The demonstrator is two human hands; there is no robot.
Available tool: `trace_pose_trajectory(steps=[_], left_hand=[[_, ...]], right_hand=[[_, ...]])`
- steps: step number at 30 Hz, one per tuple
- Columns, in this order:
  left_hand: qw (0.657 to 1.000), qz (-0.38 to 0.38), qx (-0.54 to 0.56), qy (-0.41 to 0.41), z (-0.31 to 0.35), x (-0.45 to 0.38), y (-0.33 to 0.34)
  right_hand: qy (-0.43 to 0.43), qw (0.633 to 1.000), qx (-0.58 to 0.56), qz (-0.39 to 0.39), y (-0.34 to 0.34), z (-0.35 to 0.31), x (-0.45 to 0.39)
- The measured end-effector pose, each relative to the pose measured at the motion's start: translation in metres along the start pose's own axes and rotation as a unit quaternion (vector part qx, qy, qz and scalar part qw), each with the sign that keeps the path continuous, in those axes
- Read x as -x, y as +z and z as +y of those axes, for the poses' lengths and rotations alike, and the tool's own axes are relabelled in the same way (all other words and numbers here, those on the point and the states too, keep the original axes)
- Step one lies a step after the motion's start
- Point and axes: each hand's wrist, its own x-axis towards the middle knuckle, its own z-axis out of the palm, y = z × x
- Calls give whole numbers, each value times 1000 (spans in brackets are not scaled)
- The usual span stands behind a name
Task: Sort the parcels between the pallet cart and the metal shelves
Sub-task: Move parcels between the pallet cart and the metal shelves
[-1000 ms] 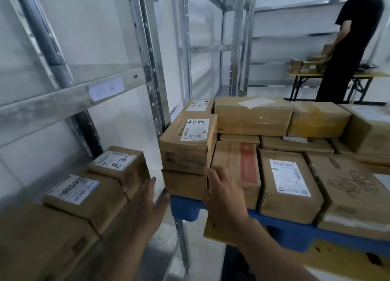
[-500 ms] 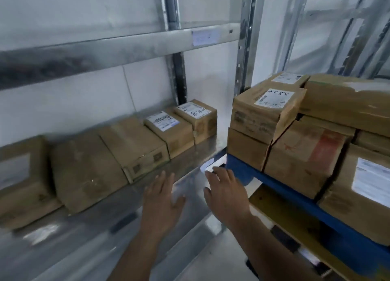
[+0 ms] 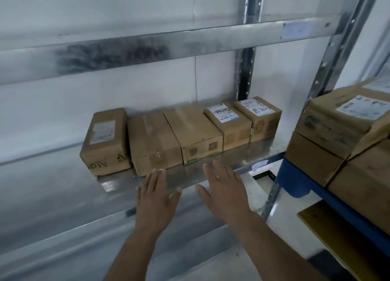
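Five brown cardboard parcels [image 3: 181,133] sit in a touching row along the back edge of the silver metal shelf [image 3: 63,192]. More stacked parcels [image 3: 337,130] fill the blue pallet cart [image 3: 295,181] beside its right end. Our left hand [image 3: 157,198] and right hand [image 3: 224,193] hover flat over the front edge, fingers straight, holding nothing.

I see five brown cardboard parcels [image 3: 181,133] in a tight row, side by side, along the back of the metal shelf [image 3: 63,196]; the two rightmost carry white labels with handwriting. At right, more parcels [image 3: 337,124] sit stacked on the blue pallet cart [image 3: 295,183].
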Motion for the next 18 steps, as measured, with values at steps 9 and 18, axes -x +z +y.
trace_pose_trajectory(steps=[9,18], left_hand=[[997,43,10,-57,-80,-27,-50],[991,51,75,-94,-168,-96,-106]], right_hand=[[-40,999,27,-25,10,-74,-52],[-48,999,7,-13,24,-164,-130]])
